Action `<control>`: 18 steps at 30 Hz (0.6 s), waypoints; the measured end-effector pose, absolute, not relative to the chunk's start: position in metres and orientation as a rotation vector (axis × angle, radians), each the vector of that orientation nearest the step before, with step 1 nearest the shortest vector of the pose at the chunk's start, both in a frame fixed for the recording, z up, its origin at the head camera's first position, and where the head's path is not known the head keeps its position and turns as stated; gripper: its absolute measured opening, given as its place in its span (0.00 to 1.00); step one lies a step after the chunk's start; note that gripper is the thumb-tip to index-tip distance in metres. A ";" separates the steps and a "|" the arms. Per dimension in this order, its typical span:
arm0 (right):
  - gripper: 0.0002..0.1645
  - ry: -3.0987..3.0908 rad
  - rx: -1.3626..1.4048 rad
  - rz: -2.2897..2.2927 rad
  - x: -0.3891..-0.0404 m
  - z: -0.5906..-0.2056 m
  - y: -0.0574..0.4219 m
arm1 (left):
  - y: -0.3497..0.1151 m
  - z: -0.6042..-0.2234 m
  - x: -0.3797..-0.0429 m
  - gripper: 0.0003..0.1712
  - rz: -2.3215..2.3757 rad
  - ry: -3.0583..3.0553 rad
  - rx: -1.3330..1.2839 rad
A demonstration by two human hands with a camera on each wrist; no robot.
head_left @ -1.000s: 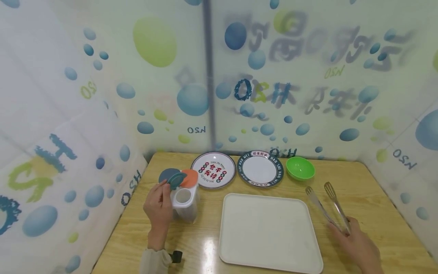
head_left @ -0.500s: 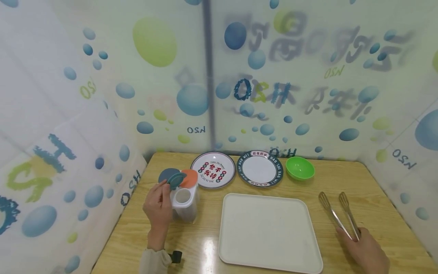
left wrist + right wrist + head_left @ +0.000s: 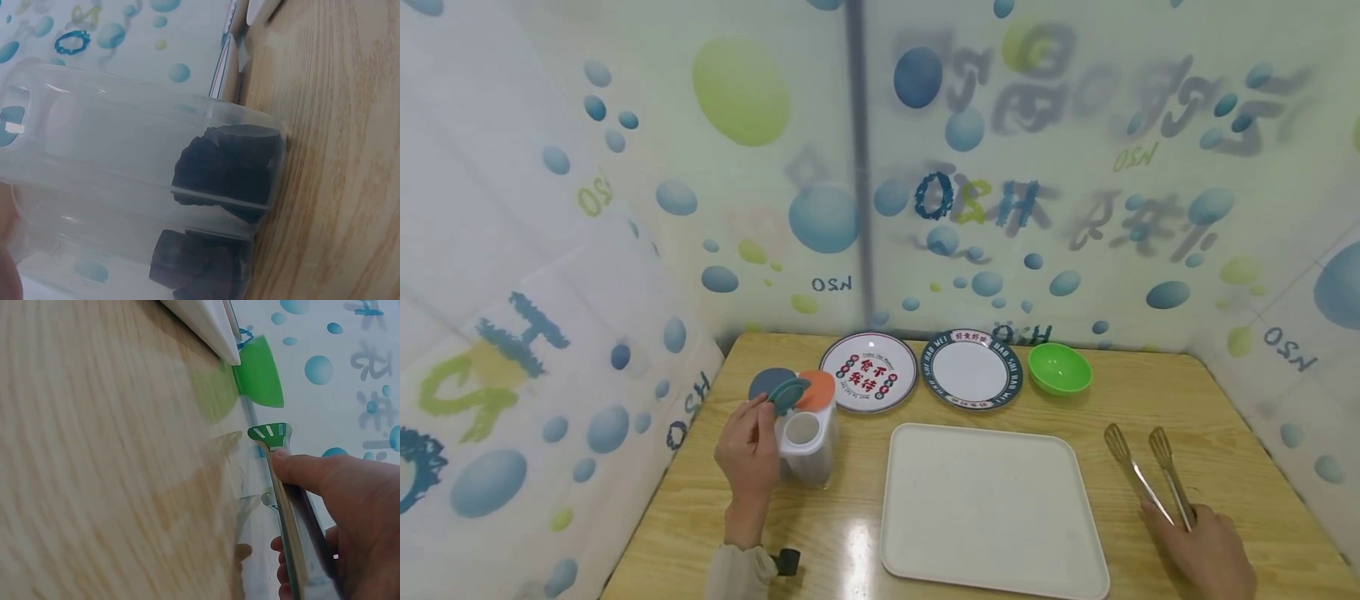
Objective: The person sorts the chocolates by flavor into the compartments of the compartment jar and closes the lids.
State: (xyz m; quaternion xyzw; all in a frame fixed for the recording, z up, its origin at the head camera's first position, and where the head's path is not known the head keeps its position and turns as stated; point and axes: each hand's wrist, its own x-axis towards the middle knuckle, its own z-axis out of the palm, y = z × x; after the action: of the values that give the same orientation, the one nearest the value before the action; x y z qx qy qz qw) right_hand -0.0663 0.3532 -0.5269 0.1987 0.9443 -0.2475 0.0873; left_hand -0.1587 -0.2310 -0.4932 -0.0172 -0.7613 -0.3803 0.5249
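My left hand [image 3: 748,454] pinches the raised teal lid [image 3: 787,395] of a clear compartmented storage container [image 3: 811,465] at the table's left. The round opening below that lid is uncovered, while a blue lid [image 3: 771,382] and an orange lid [image 3: 817,390] lie over other compartments. Through the container's walls, the left wrist view shows dark chunks [image 3: 228,165] at the bottom. My right hand [image 3: 1208,546] grips metal tongs [image 3: 1180,483] near their rear end, right of the tray. Their slotted tips stand apart with nothing between them.
A cream rectangular tray [image 3: 992,508] lies mid-table. Behind it are a plate with red lettering [image 3: 868,372], a dark-rimmed plate [image 3: 972,369] and a green bowl [image 3: 1060,369]. Patterned walls [image 3: 737,208] close off the back and both sides of the wooden table [image 3: 850,533].
My right hand has drawn the tongs back toward me and to the right, mostly in the first half second. The left hand and the teal lid stay where they were.
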 end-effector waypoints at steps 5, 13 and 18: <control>0.56 2.791 0.596 -0.775 -0.068 -0.528 0.351 | -0.231 -0.492 -0.157 0.08 -0.908 -1.826 -0.047; 0.65 2.735 0.615 -0.767 -0.070 -0.531 0.349 | -0.230 -0.490 -0.157 0.08 -0.919 -1.826 -0.059; 0.67 2.714 0.650 -0.756 -0.070 -0.532 0.347 | -0.230 -0.491 -0.157 0.07 -0.936 -1.821 -0.060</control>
State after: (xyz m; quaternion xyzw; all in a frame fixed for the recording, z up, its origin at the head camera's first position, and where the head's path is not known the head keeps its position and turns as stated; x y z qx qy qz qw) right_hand -0.0697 0.3469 -0.5320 0.2229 0.9314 -0.2593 0.1247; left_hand -0.1567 -0.2305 -0.4910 -0.0252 -0.7594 -0.3905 0.5199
